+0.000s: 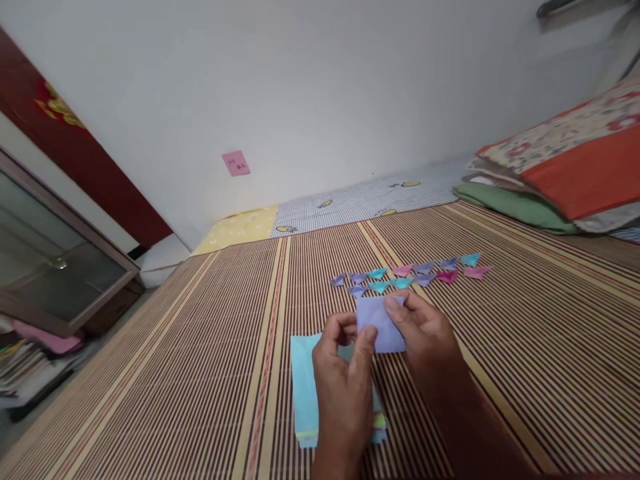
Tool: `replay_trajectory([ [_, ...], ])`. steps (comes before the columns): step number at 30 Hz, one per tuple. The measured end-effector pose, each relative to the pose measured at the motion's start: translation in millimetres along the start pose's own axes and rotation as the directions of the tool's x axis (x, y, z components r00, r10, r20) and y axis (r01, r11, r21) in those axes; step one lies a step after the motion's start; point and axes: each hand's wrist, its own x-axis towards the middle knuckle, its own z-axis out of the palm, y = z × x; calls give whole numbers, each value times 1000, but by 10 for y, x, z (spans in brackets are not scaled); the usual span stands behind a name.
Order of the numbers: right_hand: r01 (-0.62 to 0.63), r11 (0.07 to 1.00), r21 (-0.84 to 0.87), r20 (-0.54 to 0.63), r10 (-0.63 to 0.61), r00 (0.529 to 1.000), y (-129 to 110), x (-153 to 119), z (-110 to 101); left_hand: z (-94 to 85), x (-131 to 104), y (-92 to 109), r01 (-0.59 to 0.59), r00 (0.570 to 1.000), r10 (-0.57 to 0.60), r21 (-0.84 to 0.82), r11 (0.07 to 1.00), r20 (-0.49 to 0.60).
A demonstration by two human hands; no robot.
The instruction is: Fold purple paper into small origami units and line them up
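Observation:
A small lavender paper square [381, 325] is held up between both hands. My left hand [344, 373] pinches its lower left part with the thumb in front. My right hand [425, 330] grips the upper right corner, thumb on the face of the paper and fingers behind. Beneath my left hand lies a stack of coloured paper [304, 380], light blue on top, partly covered by the hand. Beyond the hands, several small folded paper shapes [401, 283] in blue, purple and pink rest in two rows on the striped mat [225, 360].
Folded bedding [585, 180] with an orange and floral cover is piled at the right. A pink note [235, 163] is stuck on the white wall. Patterned cloth [345, 203] runs along the mat's far edge. A glass-panelled cabinet [55, 260] and books [30, 367] are at the left.

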Motion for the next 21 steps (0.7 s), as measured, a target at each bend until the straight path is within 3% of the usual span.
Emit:
replay_trajectory([
  [6, -21, 996, -86, 212, 39, 976, -69, -39, 26, -97, 27, -5, 47, 995, -60, -162, 986, -78],
  [14, 127, 951, -283, 266, -50, 963, -93, -65, 12, -143, 49, -43, 58, 992, -71, -129, 990, -105],
  [21, 138, 940, -311, 263, -54, 963, -76, -63, 25, -172, 89, -53, 171, 984, -165, -116, 978, 59],
])
